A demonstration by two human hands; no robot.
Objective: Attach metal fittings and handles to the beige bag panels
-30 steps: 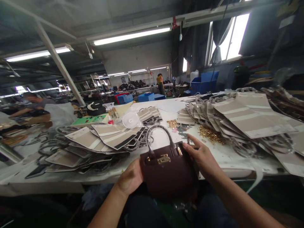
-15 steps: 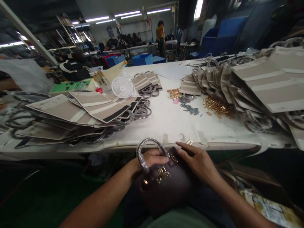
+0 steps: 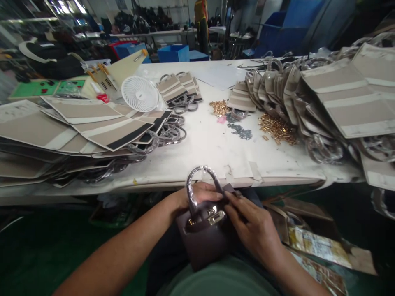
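Locate the dark maroon handbag [image 3: 200,242] at near centre, between your green shirt [image 3: 222,281] and the near edge of the white table [image 3: 212,158]. Your left hand [image 3: 199,194] reaches across the bag's top at the film-wrapped handle [image 3: 202,168], fingers extended and close together; whether they pinch anything cannot be told. Your right hand [image 3: 251,218] bends over the right upper side, fingers close together; its fingertip contact is hidden.

Caution: the bag may tilt or slide toward the floor if either hand loosens, since no firm support beneath it is visible. The gold clasp [image 3: 216,218] may be scratched if a fingernail or hard part rubs it. The handle film may crease or tear if the left hand drags against it.
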